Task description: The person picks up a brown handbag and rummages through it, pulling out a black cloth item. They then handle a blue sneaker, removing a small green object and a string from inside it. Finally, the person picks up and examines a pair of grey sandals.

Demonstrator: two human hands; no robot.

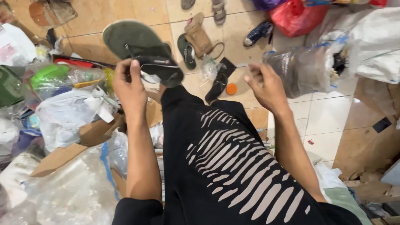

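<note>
Two bare hands are raised above a tiled floor (329, 121), seen from the person's own head looking down past a black garment with pale striped markings (233, 166). The left hand (130, 87) is closed around the dark strap of a green flip-flop sandal (139, 46), holding it up with the sole tilted away, just above the knee. The right hand (266, 85) hangs apart from the sandal, fingers loosely curled with finger and thumb pinched together; whether it holds anything cannot be told. Between the hands, on the floor, lie another dark sandal (186, 52), a small orange cap (231, 89) and a brown pouch (199, 37). Clear plastic bags of bottles and scraps (62, 79) are heaped at the left, with cardboard (58, 158) beneath. A red bag (298, 16) and white sacks (371, 41) sit at the upper right.
</note>
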